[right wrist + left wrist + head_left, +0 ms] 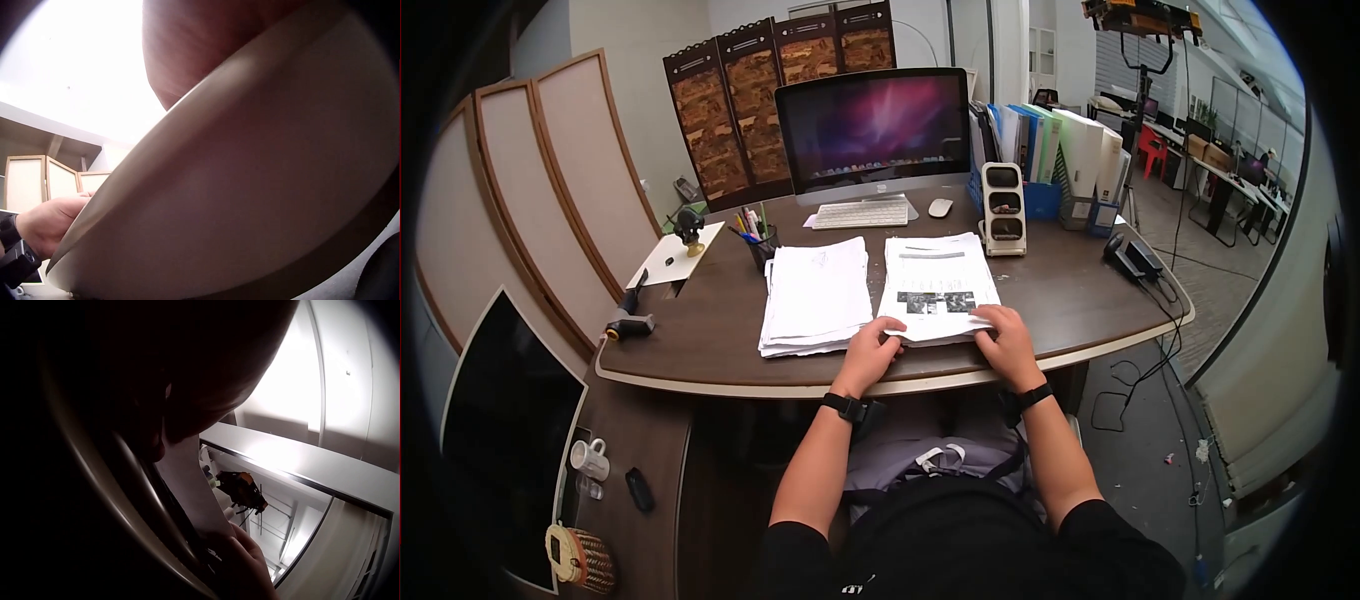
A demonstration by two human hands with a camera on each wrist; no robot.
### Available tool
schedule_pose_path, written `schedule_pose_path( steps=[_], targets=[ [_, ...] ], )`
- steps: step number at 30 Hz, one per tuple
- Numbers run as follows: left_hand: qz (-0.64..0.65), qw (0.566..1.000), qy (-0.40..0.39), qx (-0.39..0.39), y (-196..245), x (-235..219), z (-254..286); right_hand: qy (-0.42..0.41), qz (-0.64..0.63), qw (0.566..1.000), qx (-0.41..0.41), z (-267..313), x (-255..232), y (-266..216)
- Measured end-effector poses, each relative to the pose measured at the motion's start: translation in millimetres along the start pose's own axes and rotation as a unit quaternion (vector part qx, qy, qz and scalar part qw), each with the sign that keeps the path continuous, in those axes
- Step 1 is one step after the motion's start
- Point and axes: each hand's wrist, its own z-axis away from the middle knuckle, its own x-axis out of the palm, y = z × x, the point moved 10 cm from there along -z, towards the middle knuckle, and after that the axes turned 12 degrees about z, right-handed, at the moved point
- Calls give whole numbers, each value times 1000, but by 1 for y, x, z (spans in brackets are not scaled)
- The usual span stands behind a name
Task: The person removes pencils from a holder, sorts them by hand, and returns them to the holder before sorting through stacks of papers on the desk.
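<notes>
A stack of printed papers (940, 268) lies near the front edge of the desk, its top sheet showing text and dark pictures. My left hand (868, 355) grips the stack's near left corner, thumb on top. At the near right corner my right hand (1008, 348) holds it the same way. Beside it on the left is a second, thicker pile of white papers (815, 295). In the left wrist view the paper (192, 487) runs between the dark left hand (212, 381) and the right hand (247, 565). The desk's rim fills much of the right wrist view.
Behind the papers stand a monitor (878, 130), a keyboard (862, 215), a mouse (940, 208) and a three-slot holder (1004, 212). A pen cup (762, 248) is at the left pile's far corner. Folders (1080, 150) line the back right; a cabled black device (1135, 260) lies at the right.
</notes>
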Motion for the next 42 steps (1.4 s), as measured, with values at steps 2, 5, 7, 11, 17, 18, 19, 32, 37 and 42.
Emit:
schedule_pose_path(
  steps=[2,5,7,11,17,18,19,32,37,42],
  targets=[
    [-13,1000,9,7,0,-2,-3,-4,15,1000,-7,0,0,-2],
    [-11,996,41,81,11,-5,1,-23,38,999,-7,-5,4,-2],
    [-34,993,50,98,12,-7,3,-25,38,999,0,-1,5,-1],
    [-19,986,99,129,13,-17,7,-38,31,999,19,-3,8,2],
    [129,964,191,133,10,-50,17,-23,46,999,2,-3,7,-3],
    [151,959,203,126,8,-59,17,-14,48,999,-16,-3,6,-5],
    [165,953,221,124,12,-68,19,-8,49,998,-33,0,5,-7],
    [16,946,300,120,48,-220,39,-6,34,999,-18,0,7,0],
    [-87,958,264,67,21,-228,32,-2,32,999,-19,-1,4,-4],
    [-136,956,256,44,6,-235,34,-2,34,999,-14,0,5,-2]
  ],
)
